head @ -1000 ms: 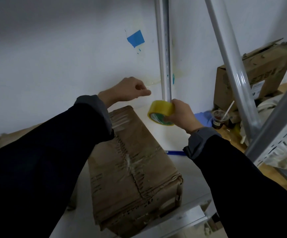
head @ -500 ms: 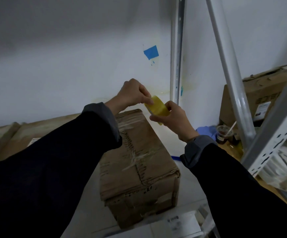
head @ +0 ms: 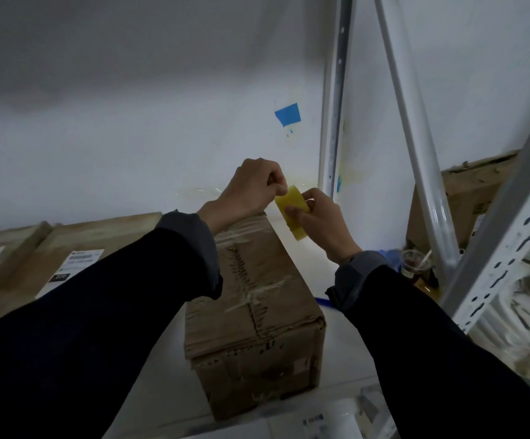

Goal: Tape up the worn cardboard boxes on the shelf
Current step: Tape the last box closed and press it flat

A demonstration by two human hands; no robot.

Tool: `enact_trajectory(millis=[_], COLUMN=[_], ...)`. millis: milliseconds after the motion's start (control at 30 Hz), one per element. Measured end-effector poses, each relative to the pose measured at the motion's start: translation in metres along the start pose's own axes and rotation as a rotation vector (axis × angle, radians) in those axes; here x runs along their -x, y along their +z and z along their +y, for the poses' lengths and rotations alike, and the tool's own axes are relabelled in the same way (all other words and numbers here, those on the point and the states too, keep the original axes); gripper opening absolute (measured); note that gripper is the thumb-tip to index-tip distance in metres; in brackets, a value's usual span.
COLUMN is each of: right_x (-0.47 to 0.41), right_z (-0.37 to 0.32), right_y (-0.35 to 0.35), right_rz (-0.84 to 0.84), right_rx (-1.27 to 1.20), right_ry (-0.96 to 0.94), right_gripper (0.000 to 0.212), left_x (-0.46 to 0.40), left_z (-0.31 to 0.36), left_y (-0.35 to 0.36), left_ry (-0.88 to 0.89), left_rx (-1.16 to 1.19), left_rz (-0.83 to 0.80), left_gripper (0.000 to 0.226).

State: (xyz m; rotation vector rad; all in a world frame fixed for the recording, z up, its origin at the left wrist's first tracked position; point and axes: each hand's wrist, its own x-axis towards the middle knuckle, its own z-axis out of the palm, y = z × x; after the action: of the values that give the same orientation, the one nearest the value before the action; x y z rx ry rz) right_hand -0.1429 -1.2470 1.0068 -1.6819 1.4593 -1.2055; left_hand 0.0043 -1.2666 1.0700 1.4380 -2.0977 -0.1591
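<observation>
The right hand [head: 322, 221] is curled round the roll of tape [head: 291, 212], thumb across its yellow band, holding it in the air just past the far end of the cardboard box [head: 257, 299]. The left hand [head: 251, 188], at ten o'clock from the roll, has its fingertips bunched and pinching at the roll's upper edge, probably picking for the loose end. The box sits on the white shelf [head: 346, 353] at six o'clock from both hands, its top seam ragged, with old clear strips across the far end and the middle.

The likely trouble is the tape end itself. If the nail lifts only a corner, the strip may tear off as a narrow sliver and stick back down. Pulled too fast, a free length could fold onto itself or catch a sleeve. The light is dim, so the end is hard to see. At three o'clock a plastic cup [head: 415, 264] with a straw stands near the right elbow, and a wide swing could knock it.
</observation>
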Motion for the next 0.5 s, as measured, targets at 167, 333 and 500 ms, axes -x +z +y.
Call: enact_trajectory(millis=[167,333,500], right_x=[-0.003,-0.010,-0.010], right_z=[-0.004,0.004,0.013], right_y=[-0.002,-0.008,-0.010], right_rz=[-0.010,-0.005,-0.058], right_rx=[-0.067,-0.045,-0.045], right_ry=[-0.084,-0.087,-0.139], right_gripper=[0.043,0.026,0.023], left_x=[0.003,0.002,-0.017], left_z=[0.003,0.010,0.005], left_y=[0.001,-0.004,-0.010], left_ry=[-0.009,0.043,-0.026], left_rx=[-0.023,-0.002,0.032], left_rz=[-0.002,-0.032,-0.065], left_gripper=[0.007,0.005,0.003])
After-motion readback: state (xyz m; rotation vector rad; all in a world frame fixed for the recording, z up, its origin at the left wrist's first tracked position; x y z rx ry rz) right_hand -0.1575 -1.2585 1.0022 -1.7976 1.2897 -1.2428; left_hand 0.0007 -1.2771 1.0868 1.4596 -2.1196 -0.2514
